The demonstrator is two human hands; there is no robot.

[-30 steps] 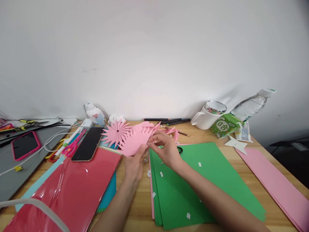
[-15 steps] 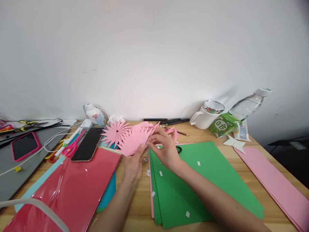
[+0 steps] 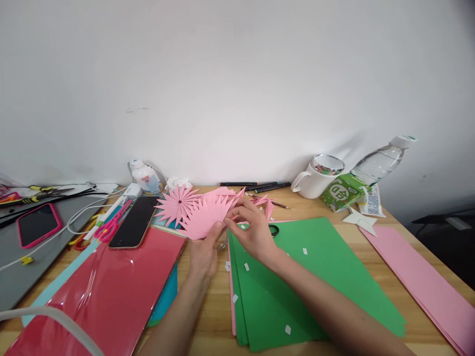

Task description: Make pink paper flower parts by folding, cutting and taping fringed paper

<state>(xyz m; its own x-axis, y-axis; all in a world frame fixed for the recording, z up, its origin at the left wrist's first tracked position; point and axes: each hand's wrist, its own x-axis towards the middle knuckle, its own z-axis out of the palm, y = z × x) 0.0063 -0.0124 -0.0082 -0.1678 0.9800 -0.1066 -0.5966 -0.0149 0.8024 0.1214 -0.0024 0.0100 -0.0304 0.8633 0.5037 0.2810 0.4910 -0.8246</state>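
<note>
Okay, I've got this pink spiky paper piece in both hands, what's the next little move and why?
Probably lay it onto the finished pink flower just behind: your left hand pinches the fan-shaped pink cutout from below, and your right hand steadies its edge.

The right hand is covering the near edge of the spiky pink cut-paper fan, so the grip of its fingertips on the paper is not showing, and the left hand is hiding the fan's lower corner under its thumb. Both forearms are running out of the bottom edge. The red glossy paper sheet and the long pink paper strips are being cut off by the bottom edge, and print on the green carton is too small to read.
</note>
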